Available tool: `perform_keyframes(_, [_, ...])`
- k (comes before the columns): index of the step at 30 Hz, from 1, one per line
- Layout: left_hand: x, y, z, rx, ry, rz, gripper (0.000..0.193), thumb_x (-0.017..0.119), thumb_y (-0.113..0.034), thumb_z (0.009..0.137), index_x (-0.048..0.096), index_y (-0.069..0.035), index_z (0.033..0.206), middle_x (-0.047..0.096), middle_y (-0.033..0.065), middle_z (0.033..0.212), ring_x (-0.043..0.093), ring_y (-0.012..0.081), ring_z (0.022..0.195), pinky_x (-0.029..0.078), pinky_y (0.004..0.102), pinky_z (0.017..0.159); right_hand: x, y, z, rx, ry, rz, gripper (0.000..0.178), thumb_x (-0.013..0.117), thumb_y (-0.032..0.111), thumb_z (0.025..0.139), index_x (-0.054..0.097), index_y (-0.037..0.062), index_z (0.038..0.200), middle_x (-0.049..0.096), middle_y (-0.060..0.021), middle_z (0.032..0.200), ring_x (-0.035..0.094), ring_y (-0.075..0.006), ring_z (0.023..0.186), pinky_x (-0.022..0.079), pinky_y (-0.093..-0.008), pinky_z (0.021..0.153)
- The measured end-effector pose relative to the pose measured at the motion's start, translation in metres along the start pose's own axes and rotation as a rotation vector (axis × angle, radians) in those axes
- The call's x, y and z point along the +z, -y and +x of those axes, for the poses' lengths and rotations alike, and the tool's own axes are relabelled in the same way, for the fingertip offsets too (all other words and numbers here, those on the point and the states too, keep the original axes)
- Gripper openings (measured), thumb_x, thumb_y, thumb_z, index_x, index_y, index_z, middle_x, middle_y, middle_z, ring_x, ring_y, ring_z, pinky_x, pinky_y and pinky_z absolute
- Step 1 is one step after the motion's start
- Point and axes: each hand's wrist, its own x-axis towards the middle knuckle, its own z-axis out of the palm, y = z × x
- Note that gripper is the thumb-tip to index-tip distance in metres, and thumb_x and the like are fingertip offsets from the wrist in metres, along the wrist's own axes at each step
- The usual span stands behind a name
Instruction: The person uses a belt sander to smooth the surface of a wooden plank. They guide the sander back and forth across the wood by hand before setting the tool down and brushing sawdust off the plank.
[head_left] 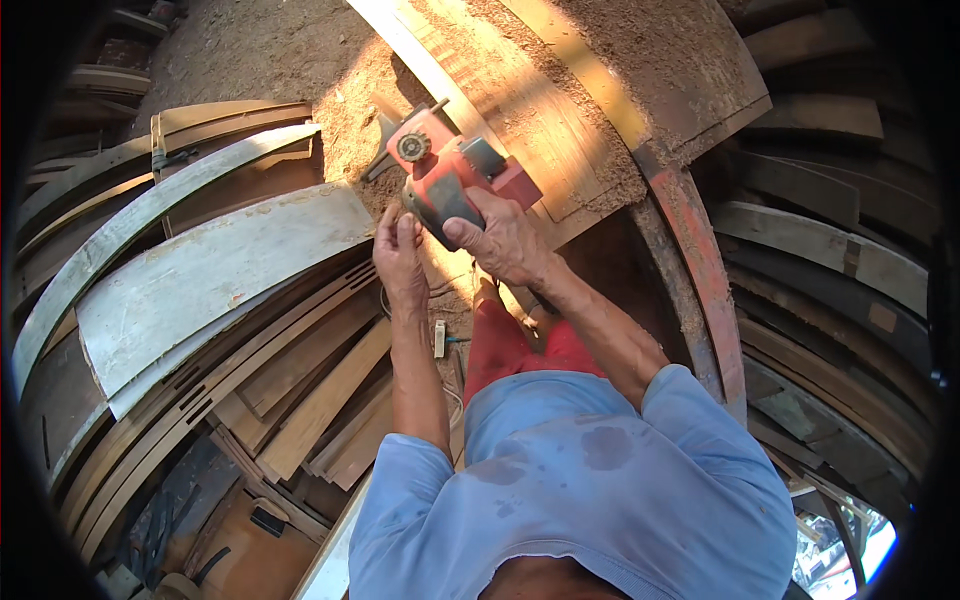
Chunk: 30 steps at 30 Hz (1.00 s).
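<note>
A red and black electric hand planer [438,184] with a round dial is held tilted in front of me, over the near left part of a wooden panel [520,130]. My right hand [508,242] is closed around its dark handle, thumb on top. At the planer's near left side is my left hand [400,262], its thumb and fingers pinched together against or just beside the dark housing. Whether anything small is between those fingertips cannot be made out. The planer's underside is hidden.
Wood shavings [610,150] lie over the panel and the ground. Planks and boards are stacked on both sides, among them a white board [230,270] at left and a red-painted beam [690,240] at right. A small white block [440,340] with a cord lies near my legs.
</note>
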Motion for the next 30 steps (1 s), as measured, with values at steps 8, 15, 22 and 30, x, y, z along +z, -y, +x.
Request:
perform_keyframes(8, [-0.072, 0.051, -0.115, -0.189, -0.135, 0.004, 0.044, 0.056, -0.043, 0.108, 0.062, -0.003, 0.126, 0.060, -0.0030, 0.098, 0.051, 0.0026, 0.078, 0.042, 0.0192, 0.068, 0.014, 0.006, -0.095, 0.146, 0.238, 0.129, 0.071, 0.059, 0.064, 0.098, 0.062, -0.0066, 0.103, 0.064, -0.0309, 0.078, 0.069, -0.0481, 0.081, 0.053, -0.0507, 0.071])
perform_keyframes(15, [-0.041, 0.076, -0.165, -0.226, -0.050, 0.067, 0.046, 0.059, -0.045, 0.107, 0.063, -0.004, 0.127, 0.058, -0.0054, 0.092, 0.050, 0.0018, 0.076, 0.042, 0.0192, 0.068, -0.003, -0.015, -0.142, 0.269, 0.285, 0.036, 0.069, 0.058, 0.062, 0.099, 0.062, -0.0068, 0.105, 0.066, -0.0314, 0.082, 0.069, -0.0488, 0.083, 0.052, -0.0530, 0.074])
perform_keyframes(22, [0.021, 0.047, -0.169, -0.135, 0.135, 0.210, 0.065, 0.076, -0.025, 0.098, 0.048, 0.006, 0.148, 0.066, 0.0134, 0.126, 0.067, 0.0188, 0.110, 0.057, 0.0327, 0.093, -0.034, -0.015, -0.162, 0.227, 0.123, 0.008, 0.068, 0.060, 0.062, 0.098, 0.062, -0.0048, 0.107, 0.067, -0.0235, 0.083, 0.068, -0.0358, 0.078, 0.053, -0.0469, 0.072])
perform_keyframes(30, [0.049, 0.083, -0.183, -0.104, 0.262, 0.318, 0.053, 0.074, -0.014, 0.098, 0.055, 0.000, 0.145, 0.066, 0.0146, 0.118, 0.071, 0.0209, 0.103, 0.060, 0.0328, 0.086, -0.062, -0.033, -0.184, 0.301, 0.017, 0.017, 0.071, 0.062, 0.068, 0.095, 0.062, -0.0031, 0.100, 0.067, -0.0231, 0.080, 0.070, -0.0366, 0.075, 0.053, -0.0475, 0.071])
